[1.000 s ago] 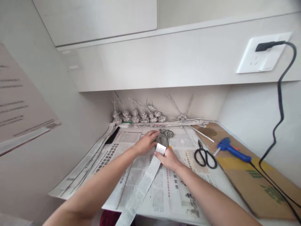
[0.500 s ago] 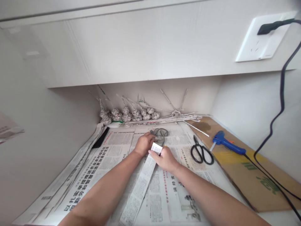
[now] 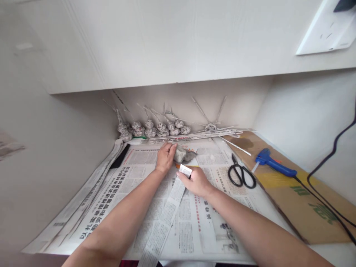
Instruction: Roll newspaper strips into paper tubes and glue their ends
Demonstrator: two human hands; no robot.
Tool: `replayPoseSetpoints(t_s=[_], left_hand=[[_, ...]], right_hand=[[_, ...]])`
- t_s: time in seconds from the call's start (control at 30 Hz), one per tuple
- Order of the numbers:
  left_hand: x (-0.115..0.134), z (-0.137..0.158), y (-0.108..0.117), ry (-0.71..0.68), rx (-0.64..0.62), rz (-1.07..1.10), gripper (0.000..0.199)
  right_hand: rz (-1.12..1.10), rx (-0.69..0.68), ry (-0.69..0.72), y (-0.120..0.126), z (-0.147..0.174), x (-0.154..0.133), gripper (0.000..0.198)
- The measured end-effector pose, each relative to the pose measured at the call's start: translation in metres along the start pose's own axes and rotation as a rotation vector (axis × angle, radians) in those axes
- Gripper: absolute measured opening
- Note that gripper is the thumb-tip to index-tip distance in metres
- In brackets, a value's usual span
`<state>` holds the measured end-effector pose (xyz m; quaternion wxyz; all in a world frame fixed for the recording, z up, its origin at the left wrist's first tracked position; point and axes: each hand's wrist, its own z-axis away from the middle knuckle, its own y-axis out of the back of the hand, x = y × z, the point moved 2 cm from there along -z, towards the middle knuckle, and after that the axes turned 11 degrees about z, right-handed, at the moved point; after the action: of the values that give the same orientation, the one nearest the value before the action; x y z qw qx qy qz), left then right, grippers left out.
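My right hand is closed, its thumb pressing the top end of a long folded newspaper strip that runs down past the near edge of the table. A sliver of something orange-yellow shows just beyond that thumb, too small to name. My left hand is curled at the side of a bunched grey cloth and grips it; some fingertips are hidden. Part of the cloth lies flatter to the right on the newspaper sheets.
Black-handled scissors lie on the right. Beyond them a blue glue gun rests on cardboard, its cord trailing right. Rolled paper sticks and several woven paper gourds line the back. Paper strips lie left. A cabinet panel overhangs.
My left hand has shifted left and slightly away, and the grey cloth, loosely looped before, is now bunched beside it. My right hand still holds the strip. The camera view has tilted a little lower.
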<state>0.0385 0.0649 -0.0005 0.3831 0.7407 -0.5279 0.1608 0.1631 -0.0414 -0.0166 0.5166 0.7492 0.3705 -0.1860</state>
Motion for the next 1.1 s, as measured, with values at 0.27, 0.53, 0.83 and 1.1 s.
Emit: replayPoseSetpoints(t_s=[0.27, 0.53, 0.83, 1.1], left_hand=[[0.001, 0.01, -0.016, 0.044, -0.017, 0.104, 0.026], [0.001, 0.019, -0.029, -0.1, -0.421, -0.092, 0.054], [-0.003, 0.009, -0.018, -0.07, -0.25, -0.154, 0.027], [-0.005, -0.002, 0.006, -0.058, 0.035, -0.017, 0.02]], right_hand=[[0.034, -0.016, -0.061, -0.007, 0.0, 0.011, 0.029], [0.031, -0.013, -0.036, -0.007, -0.001, 0.012, 0.025], [0.068, -0.012, -0.055, -0.007, -0.001, 0.012, 0.029], [0.056, -0.01, -0.057, -0.006, -0.001, 0.011, 0.03]])
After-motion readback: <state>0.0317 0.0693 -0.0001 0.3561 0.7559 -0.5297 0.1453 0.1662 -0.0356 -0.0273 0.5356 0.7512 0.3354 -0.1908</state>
